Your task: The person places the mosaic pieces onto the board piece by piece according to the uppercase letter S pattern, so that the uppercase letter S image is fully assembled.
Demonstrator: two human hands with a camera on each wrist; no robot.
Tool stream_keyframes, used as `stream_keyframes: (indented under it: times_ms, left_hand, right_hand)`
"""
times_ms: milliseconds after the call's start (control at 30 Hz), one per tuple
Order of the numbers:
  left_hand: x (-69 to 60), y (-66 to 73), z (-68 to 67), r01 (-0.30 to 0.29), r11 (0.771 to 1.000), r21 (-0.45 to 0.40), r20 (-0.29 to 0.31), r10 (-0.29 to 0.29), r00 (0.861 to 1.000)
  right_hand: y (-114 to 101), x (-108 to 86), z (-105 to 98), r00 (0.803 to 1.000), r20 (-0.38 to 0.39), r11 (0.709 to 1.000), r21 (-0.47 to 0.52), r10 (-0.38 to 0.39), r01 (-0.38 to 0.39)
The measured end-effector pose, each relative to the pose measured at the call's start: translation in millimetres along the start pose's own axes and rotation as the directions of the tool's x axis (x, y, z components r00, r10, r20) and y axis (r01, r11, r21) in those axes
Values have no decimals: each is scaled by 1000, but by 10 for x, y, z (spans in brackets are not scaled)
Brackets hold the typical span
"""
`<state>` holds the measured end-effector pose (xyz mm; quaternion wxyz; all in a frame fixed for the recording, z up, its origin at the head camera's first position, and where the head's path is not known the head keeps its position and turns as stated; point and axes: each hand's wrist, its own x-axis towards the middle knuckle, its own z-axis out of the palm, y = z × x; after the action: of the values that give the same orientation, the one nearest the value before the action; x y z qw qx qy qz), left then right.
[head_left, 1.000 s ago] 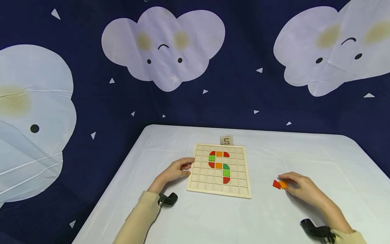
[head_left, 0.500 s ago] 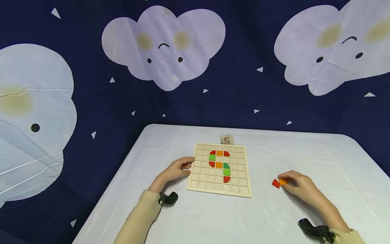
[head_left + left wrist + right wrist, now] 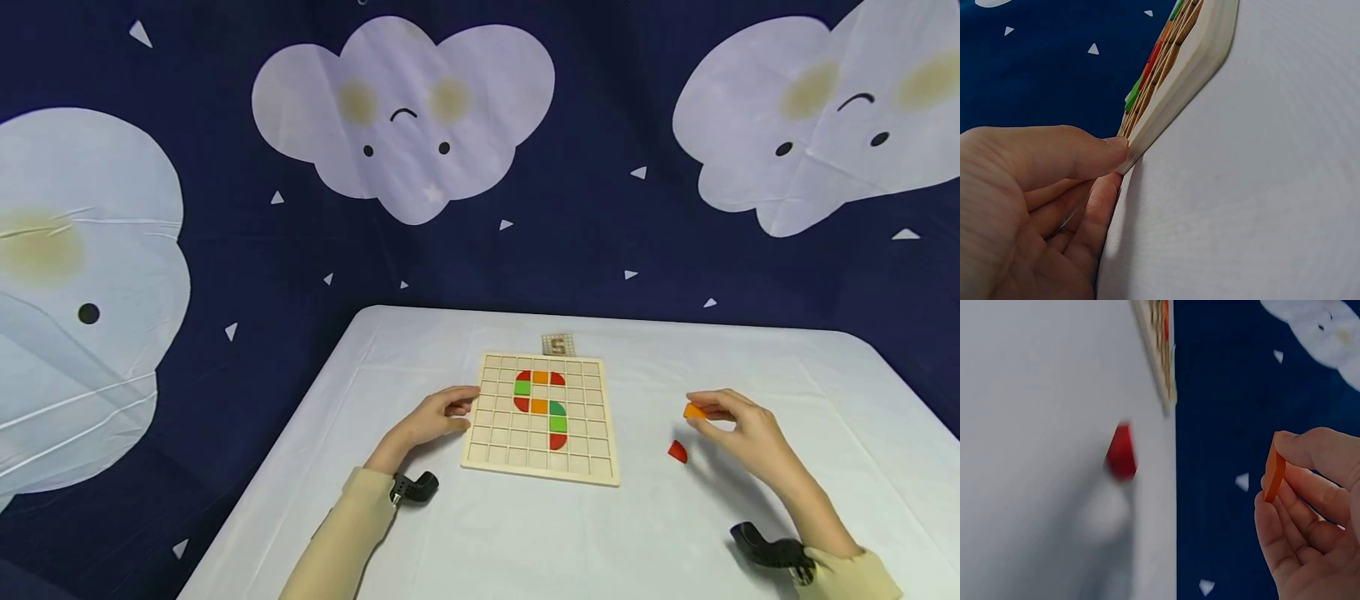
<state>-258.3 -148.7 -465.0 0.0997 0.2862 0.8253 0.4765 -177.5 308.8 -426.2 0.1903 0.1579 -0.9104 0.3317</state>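
Observation:
My left hand [image 3: 429, 419] rests at the left edge of the pale wooden grid board [image 3: 587, 477], thumb and forefinger touching the rim; the left wrist view shows the thumb tip [image 3: 1116, 150] against it. Several red, orange and green pieces lie in the board's cells. My right hand [image 3: 742, 429] is raised above the table to the right of the board. Between its thumb and fingers it pinches an orange square tile [image 3: 694, 412], seen nearly edge-on in the right wrist view. Just below, a red quarter-circle piece [image 3: 678, 452] lies on the white cloth.
Behind the board's far edge lies a small card [image 3: 558, 345] with a grid and an S-like figure. White cloth covers the table [image 3: 750, 358]. A dark blue backdrop [image 3: 592, 242] with clouds hangs behind it.
The right hand has lifted the orange tile off the table, away from the red piece, which stays there. The left hand and board have not visibly moved.

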Motion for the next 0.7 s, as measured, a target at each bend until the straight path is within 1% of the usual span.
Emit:
stream_keyframes:
  times_ms: [100, 200, 233, 333, 433, 533, 700]
  left_hand:
    - [-42, 136, -23, -13, 1000, -16, 8, 13, 1000]
    - [-82, 276, -46, -13, 1000, -28, 24, 14, 1000]
    - [-87, 296, -51, -10, 1000, -25, 27, 10, 1000]
    - [-89, 325, -54, 3, 1000, -31, 32, -2, 999]
    - [-89, 314, -48, 6, 999, -44, 21, -5, 1000]
    - [-85, 298, -46, 6, 999, -45, 20, -6, 1000]
    - [-83, 296, -51, 12, 999, -42, 26, -11, 1000]
  right_hand:
    - [-115, 112, 99, 1000, 19, 1000, -5, -23, 23]
    - [-251, 216, 252, 997, 46, 998, 1, -69, 69]
    - [-296, 253, 312, 995, 54, 996, 5, -89, 89]
    - [-426, 355, 500, 986, 81, 989, 57, -143, 139]
    - [-551, 445, 686, 978, 111, 980, 113, -179, 166]
    - [-665, 514, 848, 968, 145, 971, 158, -204, 181]
    - [-831, 571, 1051, 953, 189, 958, 212, -236, 195]
